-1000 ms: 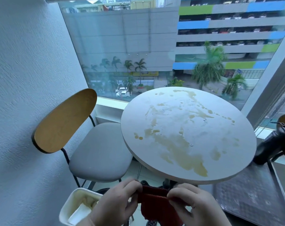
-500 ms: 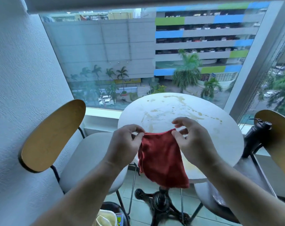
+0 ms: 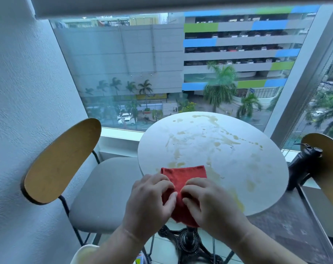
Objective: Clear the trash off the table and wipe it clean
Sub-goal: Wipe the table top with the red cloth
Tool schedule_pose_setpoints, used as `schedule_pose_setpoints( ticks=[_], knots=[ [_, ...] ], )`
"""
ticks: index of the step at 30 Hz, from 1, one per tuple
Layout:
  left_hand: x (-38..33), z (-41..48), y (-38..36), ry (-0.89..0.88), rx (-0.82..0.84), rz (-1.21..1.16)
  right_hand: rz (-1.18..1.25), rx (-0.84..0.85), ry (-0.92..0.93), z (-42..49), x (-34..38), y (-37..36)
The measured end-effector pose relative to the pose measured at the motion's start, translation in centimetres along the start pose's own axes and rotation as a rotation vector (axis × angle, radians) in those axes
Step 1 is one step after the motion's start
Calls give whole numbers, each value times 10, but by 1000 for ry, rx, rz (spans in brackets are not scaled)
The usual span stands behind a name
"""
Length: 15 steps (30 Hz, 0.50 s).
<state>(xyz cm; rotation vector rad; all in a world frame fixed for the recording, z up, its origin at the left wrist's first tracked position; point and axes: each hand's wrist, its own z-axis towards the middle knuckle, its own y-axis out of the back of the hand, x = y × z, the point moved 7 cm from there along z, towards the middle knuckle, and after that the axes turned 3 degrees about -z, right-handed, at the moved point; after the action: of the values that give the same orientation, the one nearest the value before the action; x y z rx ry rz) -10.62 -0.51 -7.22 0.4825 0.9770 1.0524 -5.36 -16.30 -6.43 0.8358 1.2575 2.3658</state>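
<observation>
A round white table (image 3: 257, 168) carries brownish spill stains across its top. A red cloth (image 3: 182, 175) lies folded on the table's near edge, its lower part hanging past the rim. My left hand (image 3: 152, 199) and my right hand (image 3: 207, 201) sit side by side on the cloth, fingers curled and pinching its fabric at the middle fold.
A chair with a wooden back (image 3: 61, 161) and grey seat (image 3: 104, 193) stands left of the table against a white wall. Another wooden chair back (image 3: 325, 168) with a black object (image 3: 304, 161) is at the right. The table's black iron base (image 3: 188, 242) is below. A window lies behind.
The red cloth, held up in the air between both hands half a second ago, now lies folded on the table's near edge with both hands lowered onto it.
</observation>
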Motion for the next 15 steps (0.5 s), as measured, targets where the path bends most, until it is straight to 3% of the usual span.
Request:
schedule_pose_setpoints(
  ticks=[5, 9, 12, 15],
  knots=[
    [-5, -5, 3, 65, -52, 38, -51, 74, 19, -2, -1, -9],
    [11, -8, 6, 163, -147, -132, -70, 175, 13, 6, -1, -11],
    [31, -1, 15, 208, -226, -92, -29, 131, -30, 15, 3, -6],
    [64, 22, 20, 280, -172, -74, 22, 77, -79, 24, 9, -7]
  ],
)
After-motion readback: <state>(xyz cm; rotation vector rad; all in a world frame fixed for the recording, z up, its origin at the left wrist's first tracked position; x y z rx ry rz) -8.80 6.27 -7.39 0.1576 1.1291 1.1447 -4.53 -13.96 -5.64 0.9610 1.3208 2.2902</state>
